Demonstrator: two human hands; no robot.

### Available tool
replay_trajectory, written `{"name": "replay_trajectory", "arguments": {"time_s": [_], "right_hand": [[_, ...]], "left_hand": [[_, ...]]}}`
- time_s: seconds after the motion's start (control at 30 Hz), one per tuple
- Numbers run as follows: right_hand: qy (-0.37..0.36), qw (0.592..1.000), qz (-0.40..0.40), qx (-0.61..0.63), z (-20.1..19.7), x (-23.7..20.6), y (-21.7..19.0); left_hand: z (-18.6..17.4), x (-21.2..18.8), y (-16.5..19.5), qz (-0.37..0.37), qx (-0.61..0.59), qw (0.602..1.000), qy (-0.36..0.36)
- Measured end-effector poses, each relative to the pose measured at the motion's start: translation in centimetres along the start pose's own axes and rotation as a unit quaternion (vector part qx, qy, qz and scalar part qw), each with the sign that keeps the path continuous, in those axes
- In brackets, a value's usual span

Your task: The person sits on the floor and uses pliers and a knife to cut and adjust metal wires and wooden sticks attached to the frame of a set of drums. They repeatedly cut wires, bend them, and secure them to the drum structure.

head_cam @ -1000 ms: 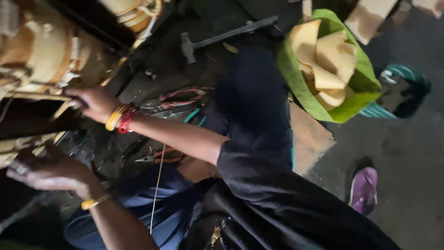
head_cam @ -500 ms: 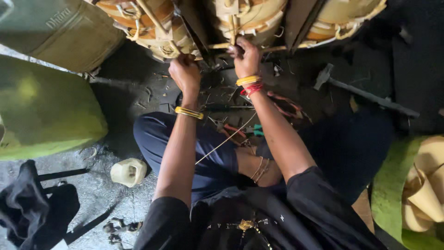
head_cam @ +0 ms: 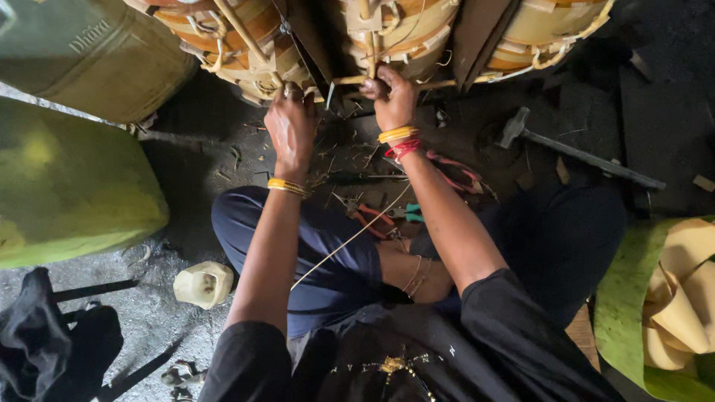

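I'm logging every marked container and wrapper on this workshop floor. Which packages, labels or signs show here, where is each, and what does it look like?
Olive drum: top left, lying on its side, rounded, pale raised lettering on its wall.
Yellow-green drum: left edge, below the first, no label visible.
Green sack: bottom right, open, holding cream paper strips.
Tape roll: cream, on the floor by the knee.
No screens or signs.

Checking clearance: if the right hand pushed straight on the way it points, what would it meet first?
The right hand points up-frame at the middle wound coil. It already grips a thin stick at the coil's lower edge, so it would likely meet the coil almost at once; depth is unclear.
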State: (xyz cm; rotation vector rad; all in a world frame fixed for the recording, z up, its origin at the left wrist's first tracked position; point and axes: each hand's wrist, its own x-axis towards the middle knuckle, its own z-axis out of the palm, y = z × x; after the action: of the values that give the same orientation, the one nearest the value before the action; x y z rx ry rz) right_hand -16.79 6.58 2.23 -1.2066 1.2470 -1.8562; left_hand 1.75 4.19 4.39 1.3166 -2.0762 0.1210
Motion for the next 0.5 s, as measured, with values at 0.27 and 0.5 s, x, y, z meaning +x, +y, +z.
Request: {"name": "replay_trajectory", "arguments": {"time_s": [0.27, 0.5], "right_hand": [[0.016, 0.998, 0.038, 0.042, 0.2, -0.1, 0.3], [0.004, 0.997, 0.052, 0.062, 0.0, -0.1, 1.5]], "left_hand": [[1.3, 0.4, 0.4, -0.272, -0.199, 0.939, 0.07], [2.7, 0.1, 0.0, -0.502, -0.632, 0.59, -0.031]]}}
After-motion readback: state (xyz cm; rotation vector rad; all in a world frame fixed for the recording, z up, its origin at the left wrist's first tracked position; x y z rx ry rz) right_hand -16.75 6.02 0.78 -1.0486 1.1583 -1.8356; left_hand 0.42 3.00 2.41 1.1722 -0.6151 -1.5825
